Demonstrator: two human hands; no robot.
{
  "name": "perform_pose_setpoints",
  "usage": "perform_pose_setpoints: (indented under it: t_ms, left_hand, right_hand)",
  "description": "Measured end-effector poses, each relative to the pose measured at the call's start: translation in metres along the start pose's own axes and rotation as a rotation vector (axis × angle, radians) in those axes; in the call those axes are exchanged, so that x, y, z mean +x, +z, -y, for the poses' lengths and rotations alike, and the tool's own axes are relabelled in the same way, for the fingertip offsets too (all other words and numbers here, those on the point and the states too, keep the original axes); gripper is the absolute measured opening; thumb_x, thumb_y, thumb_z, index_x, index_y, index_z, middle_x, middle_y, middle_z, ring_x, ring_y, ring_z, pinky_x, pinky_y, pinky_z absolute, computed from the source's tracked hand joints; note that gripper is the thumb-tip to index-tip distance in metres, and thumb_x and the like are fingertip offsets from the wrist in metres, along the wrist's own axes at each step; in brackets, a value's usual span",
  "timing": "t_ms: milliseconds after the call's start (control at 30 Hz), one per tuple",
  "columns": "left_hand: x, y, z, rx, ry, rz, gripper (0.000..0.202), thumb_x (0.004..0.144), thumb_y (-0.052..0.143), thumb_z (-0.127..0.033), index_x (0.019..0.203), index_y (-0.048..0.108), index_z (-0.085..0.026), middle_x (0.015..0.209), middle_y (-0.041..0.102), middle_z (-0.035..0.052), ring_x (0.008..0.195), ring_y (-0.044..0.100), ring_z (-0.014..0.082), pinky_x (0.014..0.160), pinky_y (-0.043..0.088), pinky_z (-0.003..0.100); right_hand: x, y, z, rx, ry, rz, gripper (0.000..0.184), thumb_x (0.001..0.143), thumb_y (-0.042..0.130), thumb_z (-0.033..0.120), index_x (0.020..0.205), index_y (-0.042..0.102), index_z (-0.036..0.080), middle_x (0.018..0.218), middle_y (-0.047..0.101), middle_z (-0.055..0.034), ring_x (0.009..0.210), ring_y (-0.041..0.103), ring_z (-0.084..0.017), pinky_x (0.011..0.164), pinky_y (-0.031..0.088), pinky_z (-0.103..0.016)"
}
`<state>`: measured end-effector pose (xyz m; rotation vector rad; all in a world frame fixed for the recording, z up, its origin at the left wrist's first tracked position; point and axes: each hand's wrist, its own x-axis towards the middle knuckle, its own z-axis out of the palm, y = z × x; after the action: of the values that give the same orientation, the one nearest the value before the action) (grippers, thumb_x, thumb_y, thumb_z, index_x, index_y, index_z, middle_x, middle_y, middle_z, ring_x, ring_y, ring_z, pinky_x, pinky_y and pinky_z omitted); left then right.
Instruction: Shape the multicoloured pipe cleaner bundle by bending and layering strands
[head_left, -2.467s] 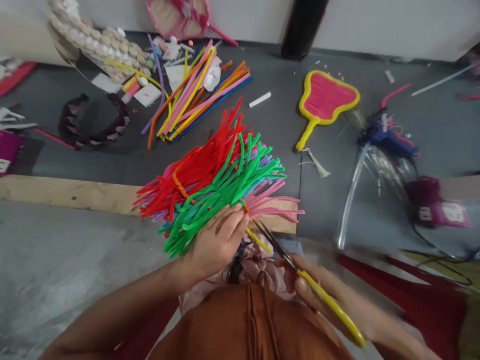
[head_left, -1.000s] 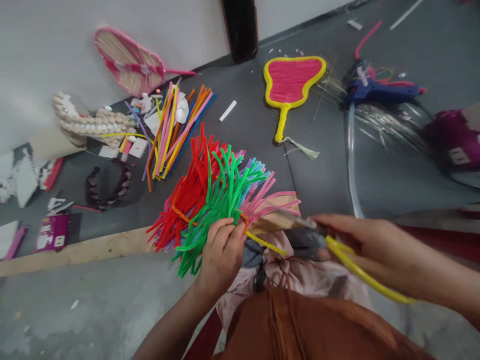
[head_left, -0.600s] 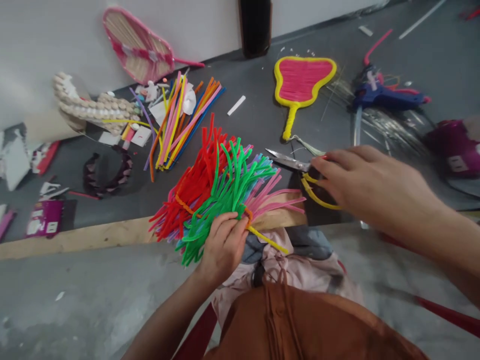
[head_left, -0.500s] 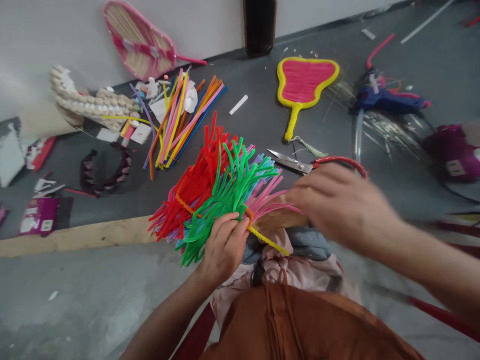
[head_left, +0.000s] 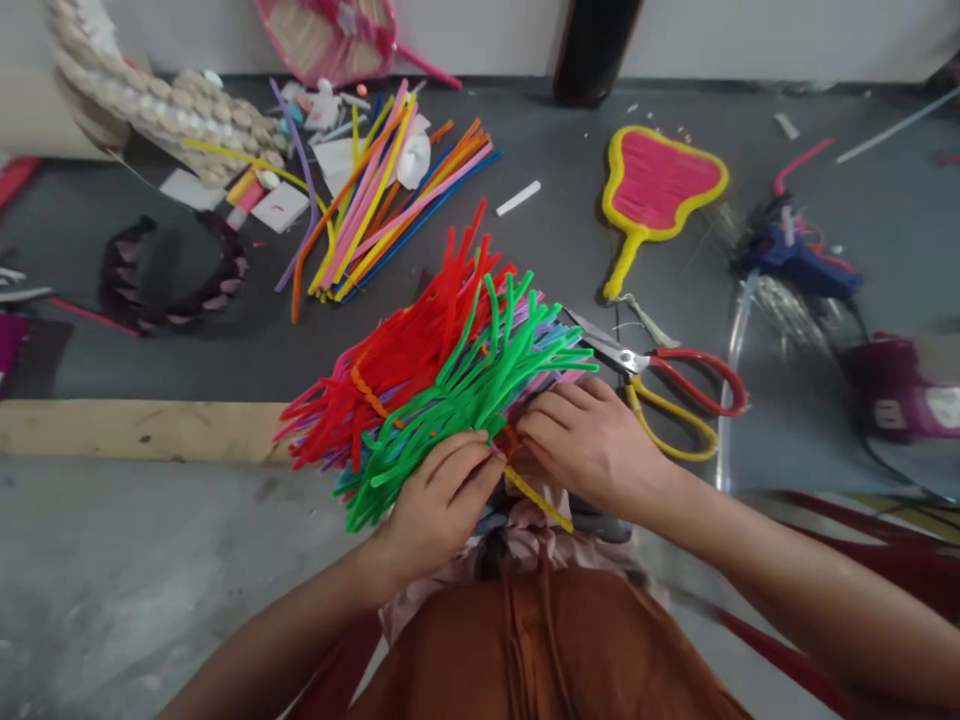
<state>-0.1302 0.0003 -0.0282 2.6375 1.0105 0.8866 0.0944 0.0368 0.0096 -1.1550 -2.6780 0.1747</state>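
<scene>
**Both hands on the pipe-cleaner bundle, scissors lying free**

Head view:
- pipe-cleaner bundle (head_left: 442,370) sits at frame centre, just above the lap. It fans out toward 10–1 o'clock: red stems on the left, green on top, pink, blue and purple underneath.
- orange tie (head_left: 367,385) wraps across the red stems on the 9 o'clock side of the bundle.
- left hand (head_left: 442,500) is at 6 o'clock of the bundle, fingers closed over the green stems at the gathered end, holding it.
- right hand (head_left: 592,445) is at 4 o'clock of the bundle, fingers curled narrow with the tips on the gathered end, just beside the left fingertips. Can't tell if it's pinching or only pressing.
- yellow stem (head_left: 536,497) pokes out between the two hands toward 5 o'clock.
- scissors (head_left: 660,385) lie on the grey mat (head_left: 525,250) at 3 o'clock of the bundle, with one red and one yellow handle. The blades point at the bundle, near the right hand but not touching it.
- Loose straight stems (head_left: 390,190) are piled at 11 o'clock, well apart from the bundle.
- pink fan (head_left: 660,190) with a yellow rim is at 1 o'clock, and the blue glue gun (head_left: 795,262) at 2 o'clock (blurred).
- wooden board (head_left: 135,428) runs along the mat edge at 9 o'clock, and the dark headband (head_left: 172,270) is at 10 o'clock.
</scene>
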Motion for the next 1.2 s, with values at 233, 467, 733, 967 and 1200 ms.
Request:
perform_pose_setpoints:
  t_ms: [233,467,733,967,1200]
  left_hand:
    - [0.004,-0.009,-0.004,0.086,0.053,0.108,0.031,0.096,0.042,-0.01,0.118,0.063,-0.007,0.109,0.067,0.0107,0.114,0.06,0.0235,0.102,0.053,0.036]
    - [0.0,-0.003,-0.009,0.094,0.035,0.162,0.033,0.095,0.045,-0.016,0.122,0.063,-0.006,0.113,0.066,0.0123,0.117,0.056,0.0265,0.101,0.051,0.039]
    - [0.0,0.0,-0.011,0.104,0.014,0.144,0.031,0.096,0.046,-0.017,0.118,0.065,-0.008,0.111,0.065,0.0109,0.116,0.055,0.0262,0.1,0.049,0.038]
    - [0.002,0.001,-0.01,0.139,0.026,0.143,0.03,0.095,0.048,-0.017,0.118,0.066,-0.008,0.109,0.066,0.0111,0.114,0.055,0.0247,0.097,0.05,0.037]
    - [0.003,-0.001,-0.012,0.206,0.047,0.193,0.04,0.093,0.053,-0.018,0.129,0.058,-0.003,0.111,0.065,0.0125,0.115,0.055,0.0253,0.1,0.046,0.037]
  right_hand:
    - [0.002,0.003,-0.002,-0.022,-0.013,0.008,0.015,0.098,0.05,0.019,0.089,0.062,0.019,0.082,0.067,-0.0034,0.08,0.054,-0.021,0.077,0.032,-0.036]
    - [0.003,-0.002,-0.005,0.053,-0.019,0.069,0.016,0.099,0.047,0.018,0.099,0.062,0.019,0.094,0.071,-0.0046,0.09,0.058,-0.023,0.084,0.033,-0.037]
    - [0.004,-0.004,-0.003,0.036,0.013,0.061,0.015,0.099,0.047,0.015,0.102,0.06,0.021,0.093,0.072,-0.0029,0.088,0.059,-0.022,0.084,0.033,-0.036]
    - [0.012,-0.022,-0.002,-0.055,-0.027,0.167,0.011,0.098,0.052,0.021,0.099,0.063,0.019,0.085,0.072,-0.0022,0.079,0.064,-0.021,0.079,0.032,-0.035]
    - [0.023,-0.038,-0.017,-0.152,-0.1,0.292,0.007,0.092,0.061,0.022,0.09,0.068,0.023,0.082,0.073,0.0004,0.076,0.064,-0.02,0.075,0.029,-0.036]
